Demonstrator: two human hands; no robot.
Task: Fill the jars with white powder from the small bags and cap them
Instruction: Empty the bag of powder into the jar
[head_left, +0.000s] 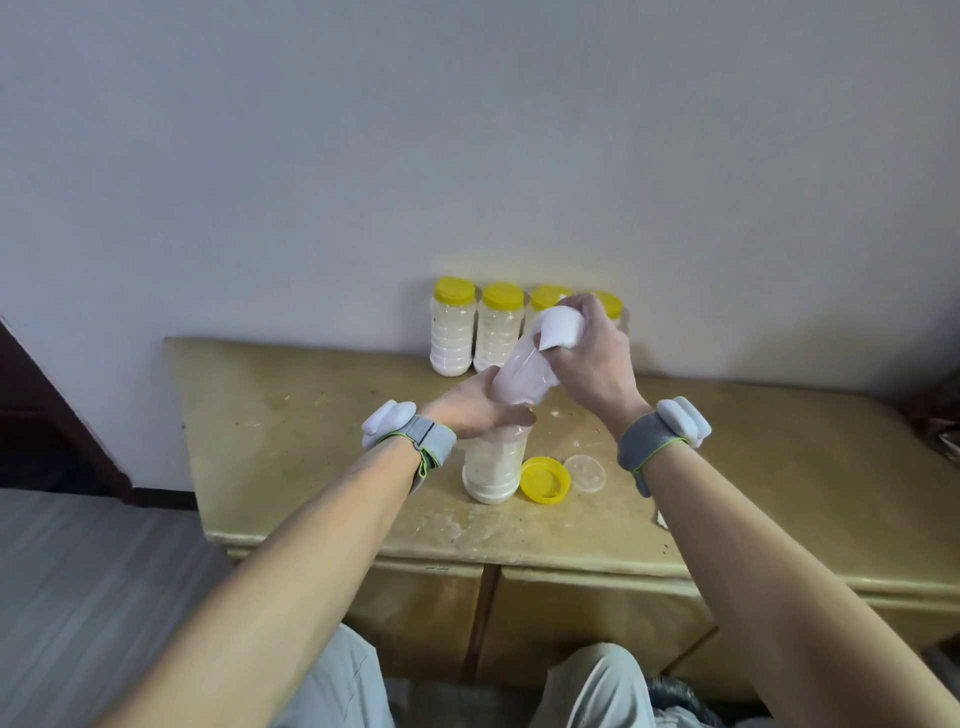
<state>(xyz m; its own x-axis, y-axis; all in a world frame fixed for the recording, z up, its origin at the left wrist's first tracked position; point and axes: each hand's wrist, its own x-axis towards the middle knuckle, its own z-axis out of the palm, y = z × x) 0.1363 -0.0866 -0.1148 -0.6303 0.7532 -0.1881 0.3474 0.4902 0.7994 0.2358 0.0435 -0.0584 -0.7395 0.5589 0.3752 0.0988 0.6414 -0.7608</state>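
Note:
An uncapped clear jar (492, 467), mostly full of white powder, stands near the middle of the tan cabinet top (311, 415). My left hand (475, 410) wraps around the jar's mouth and the lower end of a small plastic bag (524, 376) of white powder. My right hand (587, 348) grips the bag's upper end and holds it tilted, mouth down, over the jar. Beside the jar on the right lie a yellow cap (544, 479), upside down, and a clear inner lid (585, 473).
Several filled jars with yellow caps (453, 327) stand in a row against the wall behind my hands. The cabinet top's front edge (519, 564) runs just below the jar. A dark object (940, 415) sits at the far right edge.

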